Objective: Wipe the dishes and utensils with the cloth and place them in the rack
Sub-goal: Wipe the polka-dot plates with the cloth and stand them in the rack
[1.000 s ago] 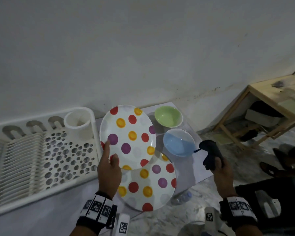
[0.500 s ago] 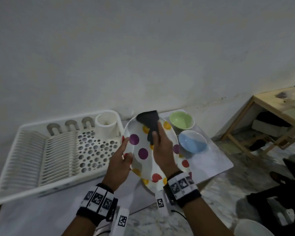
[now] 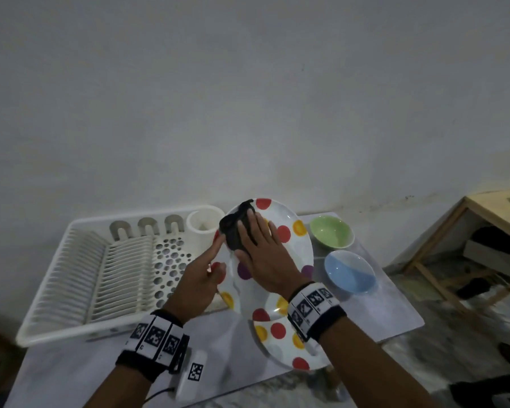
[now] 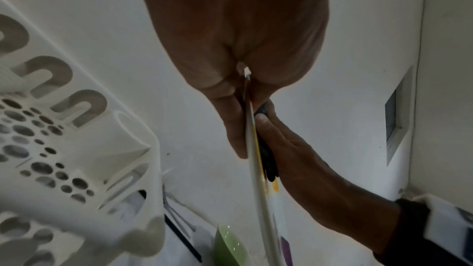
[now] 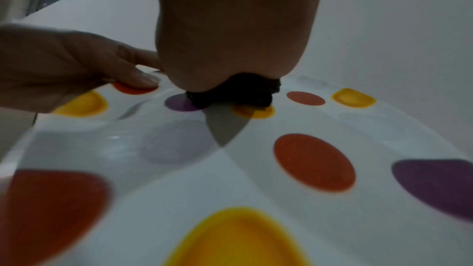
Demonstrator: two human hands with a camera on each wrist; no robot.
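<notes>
Here, the white round plate with red, yellow and purple dots (image 3: 292,245) stood tilted above the table, raised just right of the rack. Your left hand (image 3: 198,281) pinched its left rim, thumb on the dotted face and fingers (image 4: 230,120) straight behind it, as the left wrist view showed edge-on. Your right hand (image 3: 265,254) pressed the dark crumpled cloth (image 3: 233,234) flat against the upper left part of the plate's face; its fingers lay straight and slightly spread over the cloth, with the thumb along the cloth's lower edge. In the right wrist view the cloth (image 5: 235,92) sat between the palm and the plate (image 5: 307,149), touching a purple and a yellow dot.

A second dotted plate (image 3: 280,337) lay flat on the pale grey tabletop (image 3: 389,313), partly under the raised one. A green bowl (image 3: 331,232) and a blue bowl (image 3: 351,272) stood to the right, near each other. The white plastic dish rack (image 3: 80,278) sat to the left, its round cutlery cup (image 3: 203,222) just beside the held plate. A wooden side table (image 3: 483,213) stood well apart on the right.
</notes>
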